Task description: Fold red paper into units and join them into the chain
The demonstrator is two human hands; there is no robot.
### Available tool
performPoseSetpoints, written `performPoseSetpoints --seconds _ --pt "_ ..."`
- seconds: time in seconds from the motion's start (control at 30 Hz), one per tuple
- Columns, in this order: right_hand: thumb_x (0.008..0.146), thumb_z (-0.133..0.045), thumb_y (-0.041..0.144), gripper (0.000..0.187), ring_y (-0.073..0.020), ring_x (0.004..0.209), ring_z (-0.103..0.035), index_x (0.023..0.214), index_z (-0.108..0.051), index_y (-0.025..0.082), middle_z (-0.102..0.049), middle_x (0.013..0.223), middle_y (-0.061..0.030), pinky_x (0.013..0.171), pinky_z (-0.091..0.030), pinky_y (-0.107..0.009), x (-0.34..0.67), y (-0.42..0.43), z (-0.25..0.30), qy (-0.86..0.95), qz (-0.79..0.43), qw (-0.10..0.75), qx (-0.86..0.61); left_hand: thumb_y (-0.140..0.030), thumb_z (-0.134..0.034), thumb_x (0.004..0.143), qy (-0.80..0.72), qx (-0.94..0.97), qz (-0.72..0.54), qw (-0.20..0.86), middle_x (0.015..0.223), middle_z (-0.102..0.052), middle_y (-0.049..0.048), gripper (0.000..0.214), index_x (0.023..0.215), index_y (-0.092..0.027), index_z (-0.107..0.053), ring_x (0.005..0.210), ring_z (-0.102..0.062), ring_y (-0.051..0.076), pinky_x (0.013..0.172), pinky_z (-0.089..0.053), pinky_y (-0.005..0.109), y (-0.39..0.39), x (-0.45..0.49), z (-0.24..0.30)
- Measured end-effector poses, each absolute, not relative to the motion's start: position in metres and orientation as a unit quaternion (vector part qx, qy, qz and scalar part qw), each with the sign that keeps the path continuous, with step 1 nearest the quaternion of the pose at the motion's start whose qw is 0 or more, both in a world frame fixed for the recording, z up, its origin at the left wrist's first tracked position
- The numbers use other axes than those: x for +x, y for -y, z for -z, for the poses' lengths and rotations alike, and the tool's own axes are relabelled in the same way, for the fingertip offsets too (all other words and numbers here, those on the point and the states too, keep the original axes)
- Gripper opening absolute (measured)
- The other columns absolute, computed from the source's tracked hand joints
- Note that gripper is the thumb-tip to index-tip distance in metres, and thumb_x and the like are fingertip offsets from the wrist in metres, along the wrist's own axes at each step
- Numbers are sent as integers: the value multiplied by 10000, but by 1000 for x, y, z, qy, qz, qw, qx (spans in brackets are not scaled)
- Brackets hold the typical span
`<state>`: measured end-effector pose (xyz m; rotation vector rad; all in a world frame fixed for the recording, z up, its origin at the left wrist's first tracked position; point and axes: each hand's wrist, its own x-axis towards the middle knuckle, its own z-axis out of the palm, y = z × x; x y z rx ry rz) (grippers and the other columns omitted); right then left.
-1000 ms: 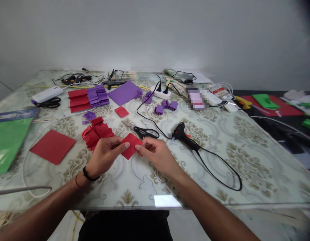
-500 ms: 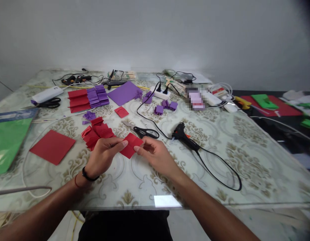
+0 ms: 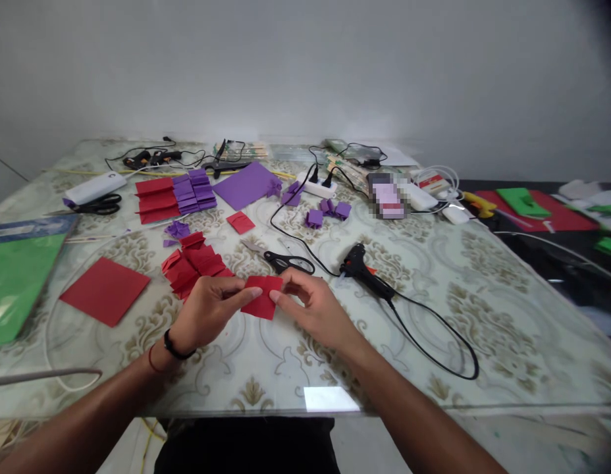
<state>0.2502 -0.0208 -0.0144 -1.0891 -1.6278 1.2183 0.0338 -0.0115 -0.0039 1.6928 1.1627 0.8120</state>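
Note:
Between my two hands is a small creased piece of red paper (image 3: 261, 303). My left hand (image 3: 209, 309) pinches its left edge, thumb on top. On the opposite edge, my right hand (image 3: 313, 303) grips it between thumb and fingers. Just behind my left hand lies a pile of folded red paper pieces (image 3: 194, 260). A flat red square sheet (image 3: 106, 291) rests farther left, and another small red square (image 3: 241, 222) lies beyond the hands. Scissors with black handles (image 3: 288, 261) lie open behind my right hand.
A black glue gun (image 3: 362, 270) with a looped cord lies at the right. Folded purple strips (image 3: 194, 191), a purple sheet (image 3: 247, 185) and a white power strip (image 3: 318, 186) are at the back. A green sheet pack (image 3: 22, 276) covers the left edge.
The red paper has turned between my hands, from a tilted diamond to a squarer position, and sits slightly nearer to me. Both hands still grip it.

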Motion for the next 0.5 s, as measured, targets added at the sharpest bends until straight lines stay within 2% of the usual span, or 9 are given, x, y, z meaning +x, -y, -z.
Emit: performPoseSetpoints --seconds 0.1,0.27,0.5 --pt "957 -708 368 157 -182 801 -620 971 -718 212 -688 863 -11 753 -480 -304 247 23 13 657 -475 391 -437 -445 -646 951 -471 701 -309 438 598 -241 -45 552 568 -188 -342 561 -226 103 496 -168 279 14 35 4" --pt "950 -704 342 173 -174 744 -603 852 -717 200 -676 783 -4 701 -460 -294 247 24 13 662 -443 410 -444 -426 -642 958 -456 708 -316 437 589 -222 -48 569 561 -190 -311 554 -206 101 491 -165 283 16 35 2" --pt "922 -746 445 293 -171 702 -596 767 -691 202 -661 718 3 694 -475 -300 244 22 20 624 -466 433 -454 -434 -632 970 -462 704 -330 426 600 -235 -44 545 574 -190 -346 565 -230 110 501 -200 277 15 35 1"
